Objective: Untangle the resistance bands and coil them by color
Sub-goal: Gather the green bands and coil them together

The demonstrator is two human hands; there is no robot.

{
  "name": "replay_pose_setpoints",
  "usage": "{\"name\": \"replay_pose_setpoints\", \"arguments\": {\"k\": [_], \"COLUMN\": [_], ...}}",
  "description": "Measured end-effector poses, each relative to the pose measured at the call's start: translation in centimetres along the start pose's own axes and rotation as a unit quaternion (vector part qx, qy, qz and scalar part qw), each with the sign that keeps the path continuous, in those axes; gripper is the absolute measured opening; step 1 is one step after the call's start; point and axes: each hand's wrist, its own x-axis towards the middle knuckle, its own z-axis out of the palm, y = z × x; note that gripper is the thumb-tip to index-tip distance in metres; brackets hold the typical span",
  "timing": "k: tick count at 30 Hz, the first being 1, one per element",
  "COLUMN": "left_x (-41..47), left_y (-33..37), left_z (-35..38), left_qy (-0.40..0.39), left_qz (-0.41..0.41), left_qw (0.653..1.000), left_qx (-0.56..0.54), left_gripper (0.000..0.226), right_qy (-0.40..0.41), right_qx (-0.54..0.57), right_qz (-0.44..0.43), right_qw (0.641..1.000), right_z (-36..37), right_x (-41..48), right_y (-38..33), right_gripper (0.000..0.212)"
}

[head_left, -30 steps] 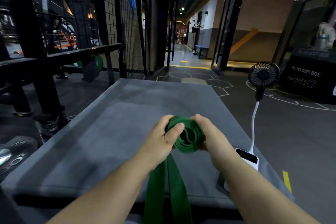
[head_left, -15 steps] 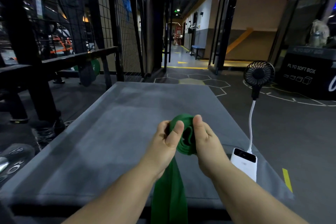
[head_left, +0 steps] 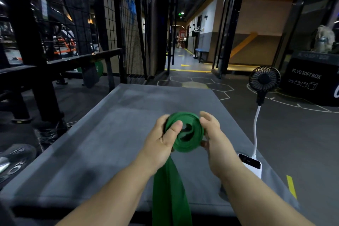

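A green resistance band (head_left: 190, 143) is partly wound into a flat coil that I hold above the grey padded table (head_left: 102, 143). My left hand (head_left: 163, 143) grips the coil's left side, thumb pressed on its face. At the coil's right edge my right hand (head_left: 212, 137) holds it, fingers curled behind it. The band's loose tail (head_left: 170, 192) hangs down between my forearms and over the table's near edge. No band of another colour is in view.
A white power bank (head_left: 252, 165) lies at the table's right edge, with a black fan (head_left: 264, 79) on a white gooseneck rising from it. A black plyo soft box (head_left: 310, 80) stands at far right. Black racks and wire mesh (head_left: 73, 24) fill the left side.
The coil has widened and its face now tilts more toward me. My right hand has shifted from the coil's front out to its right edge; my left thumb stays on its face.
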Motion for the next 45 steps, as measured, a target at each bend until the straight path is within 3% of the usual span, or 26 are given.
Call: {"name": "replay_pose_setpoints", "arguments": {"k": [4,8,12,17,22,25,28,31,33,37,41,45], "left_x": [-0.2,-0.5,-0.9,-0.9,-0.4,0.0,0.1,0.2,0.0,-0.6,-0.9,-0.5], "left_y": [-0.3,-0.7,-1.1,-1.2,-0.2,0.4,0.2,-0.4,-0.6,-0.9,-0.4,0.1], "left_z": [-0.4,0.4,1.3,1.1,-0.2,-1.6,-1.7,-1.0,-0.5,0.5,1.1,0.5], "left_qy": [-0.102,-0.062,0.000,-0.012,0.044,-0.010,-0.078,-0.068,-0.043,-0.026,0.003,0.021], "left_qz": [-0.021,-0.009,-0.031,-0.008,0.001,-0.006,0.015,0.031,0.018,-0.016,0.013,0.008], "left_qw": [0.993,0.998,1.000,1.000,0.999,0.996,0.990,0.994,0.998,1.000,0.999,0.999], "left_qx": [0.046,0.032,0.002,-0.005,0.029,0.083,0.119,0.083,0.040,0.001,0.042,0.024], "left_gripper": [0.052,0.060,0.070,0.080,0.053,0.035,0.045,0.060,0.068,0.072,0.046,0.024], "right_qy": [-0.060,-0.019,0.036,0.052,-0.035,-0.085,-0.084,-0.015,0.018,0.075,0.052,0.016], "right_qx": [-0.122,-0.158,-0.076,0.144,0.144,0.059,-0.049,-0.125,-0.109,0.022,0.107,0.043], "right_qz": [0.021,-0.016,-0.036,0.000,0.060,0.037,0.004,-0.049,-0.081,-0.055,-0.018,0.001], "right_qw": [0.991,0.987,0.996,0.988,0.987,0.994,0.995,0.991,0.991,0.995,0.993,0.999], "right_z": [-0.6,-0.4,0.0,1.0,1.1,-0.3,-0.6,0.0,0.4,0.7,1.1,1.0], "right_x": [-0.2,-0.1,-0.2,-0.6,-0.4,0.2,0.2,0.1,-0.1,-0.1,-0.3,-0.4], "right_y": [-0.7,-0.3,0.5,1.2,1.0,0.4,0.2,0.4,0.6,1.1,1.5,1.3], "right_gripper": [0.070,0.074,0.071,0.076,0.059,0.054,0.043,0.051,0.052,0.066,0.072,0.071]}}
